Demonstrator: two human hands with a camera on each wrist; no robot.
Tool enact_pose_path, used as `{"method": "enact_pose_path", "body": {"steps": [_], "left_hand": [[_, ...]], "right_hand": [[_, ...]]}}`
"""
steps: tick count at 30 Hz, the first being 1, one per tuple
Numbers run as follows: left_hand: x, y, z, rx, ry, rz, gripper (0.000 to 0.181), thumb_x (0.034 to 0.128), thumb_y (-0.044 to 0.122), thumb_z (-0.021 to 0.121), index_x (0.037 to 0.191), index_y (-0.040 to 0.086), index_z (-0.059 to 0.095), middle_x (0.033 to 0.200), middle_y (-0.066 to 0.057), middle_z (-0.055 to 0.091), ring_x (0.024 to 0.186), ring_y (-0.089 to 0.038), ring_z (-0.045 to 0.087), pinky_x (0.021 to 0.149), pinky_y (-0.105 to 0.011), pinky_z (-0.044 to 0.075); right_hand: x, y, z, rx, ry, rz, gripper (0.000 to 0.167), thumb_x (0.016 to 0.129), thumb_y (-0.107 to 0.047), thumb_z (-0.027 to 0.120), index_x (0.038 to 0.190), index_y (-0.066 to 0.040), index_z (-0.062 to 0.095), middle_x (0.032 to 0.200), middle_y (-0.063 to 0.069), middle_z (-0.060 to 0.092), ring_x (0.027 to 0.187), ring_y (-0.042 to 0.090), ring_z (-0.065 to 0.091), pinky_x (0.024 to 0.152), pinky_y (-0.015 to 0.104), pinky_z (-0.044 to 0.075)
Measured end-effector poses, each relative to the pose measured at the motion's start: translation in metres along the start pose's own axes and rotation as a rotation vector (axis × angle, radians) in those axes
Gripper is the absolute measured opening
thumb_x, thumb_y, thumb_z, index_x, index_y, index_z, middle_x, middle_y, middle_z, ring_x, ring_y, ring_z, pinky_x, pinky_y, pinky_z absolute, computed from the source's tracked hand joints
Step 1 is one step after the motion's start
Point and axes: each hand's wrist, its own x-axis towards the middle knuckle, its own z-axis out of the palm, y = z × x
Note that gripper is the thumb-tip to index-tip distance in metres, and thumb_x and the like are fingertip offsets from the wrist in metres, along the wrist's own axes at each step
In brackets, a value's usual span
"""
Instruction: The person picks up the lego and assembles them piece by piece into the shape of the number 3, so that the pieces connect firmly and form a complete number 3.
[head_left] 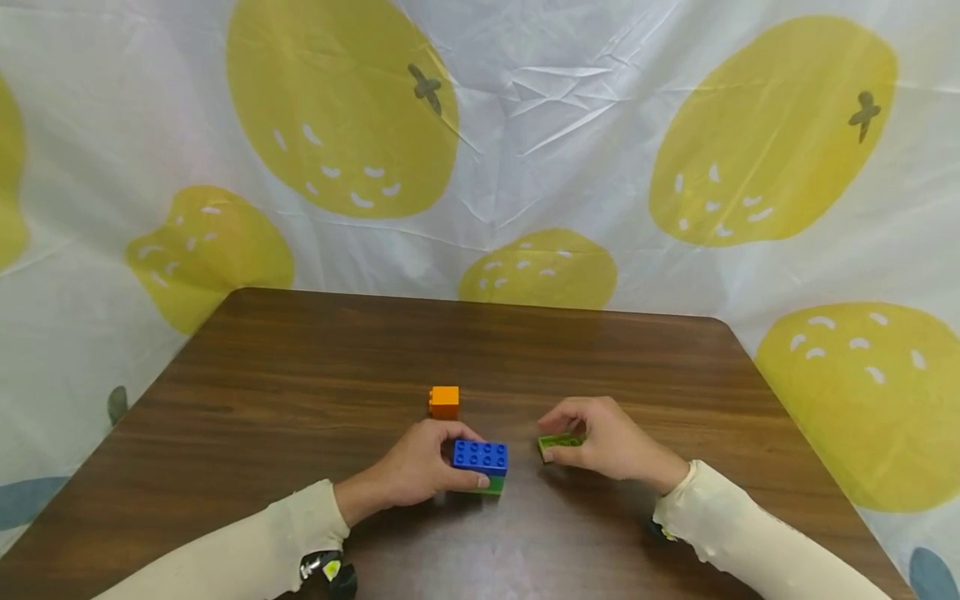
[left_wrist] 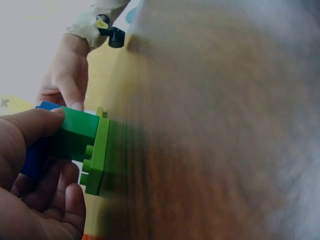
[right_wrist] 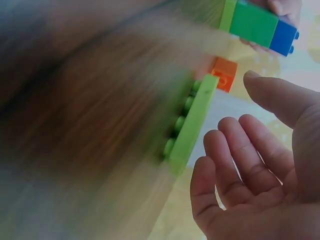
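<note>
My left hand (head_left: 416, 467) grips a stack of toy building bricks by its sides, thumb on the near face. On top of the stack is a blue brick (head_left: 480, 457), with a green brick (left_wrist: 77, 131) below it. At the bottom lies a flat lime-green brick (left_wrist: 98, 160), some of its studs bare in the left wrist view. My right hand (head_left: 611, 437) is around a second flat lime-green brick (right_wrist: 195, 122), which lies studs down on the table. In the right wrist view a gap shows between its loosely bent fingers and that brick.
An orange brick (head_left: 445, 402) lies on its side beyond my left hand, studs facing left. The brown wooden table (head_left: 337, 350) meets a white curtain (head_left: 555, 125) with yellow fruit prints at the back. Dark wrist cameras (head_left: 330, 571) sit under the sleeves.
</note>
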Motion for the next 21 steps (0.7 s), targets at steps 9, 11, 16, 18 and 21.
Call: {"method": "enact_pose_path", "body": {"steps": [9,11,16,18,21], "left_hand": [[0.000,0.001,-0.001,0.009,-0.005,-0.009,0.040,0.0852,0.029,0.091,0.118,0.012,0.075,0.108,-0.004,0.075,0.092,-0.018,0.067,0.078,-0.029,0.056],[-0.001,0.001,-0.001,0.009,-0.005,-0.011,0.040,0.0853,0.029,0.091,0.119,0.012,0.075,0.108,-0.004,0.075,0.092,-0.018,0.067,0.078,-0.030,0.056],[-0.001,0.001,-0.001,0.013,-0.003,-0.023,0.041,0.0856,0.030,0.090,0.119,0.012,0.075,0.109,-0.004,0.075,0.092,-0.018,0.066,0.078,-0.030,0.056],[-0.001,0.001,-0.001,0.015,-0.003,-0.024,0.041,0.0857,0.030,0.090,0.119,0.012,0.075,0.109,-0.004,0.074,0.092,-0.018,0.066,0.078,-0.029,0.056],[-0.001,0.001,-0.001,0.016,-0.005,-0.019,0.041,0.0858,0.029,0.090,0.119,0.012,0.075,0.109,-0.004,0.075,0.092,-0.018,0.066,0.077,-0.029,0.056]], "right_hand": [[-0.007,0.011,-0.005,-0.044,0.004,0.000,0.029,0.084,-0.022,0.091,0.109,-0.015,0.080,0.103,-0.002,0.080,0.085,0.015,0.069,0.069,0.027,0.054],[-0.006,0.012,-0.006,-0.036,-0.009,0.014,0.029,0.084,-0.021,0.091,0.110,-0.015,0.080,0.103,-0.002,0.080,0.082,0.016,0.067,0.067,0.024,0.052],[-0.007,0.013,-0.006,-0.047,-0.038,0.023,0.031,0.084,-0.020,0.090,0.113,-0.014,0.080,0.103,-0.003,0.080,0.080,0.013,0.064,0.067,0.023,0.051],[-0.007,0.013,-0.006,-0.054,-0.043,0.024,0.031,0.084,-0.020,0.090,0.113,-0.014,0.080,0.103,-0.004,0.080,0.079,0.012,0.063,0.067,0.023,0.050],[-0.007,0.014,-0.006,-0.060,-0.041,0.026,0.032,0.084,-0.019,0.091,0.113,-0.015,0.080,0.103,-0.004,0.080,0.078,0.011,0.062,0.066,0.023,0.049]]}}
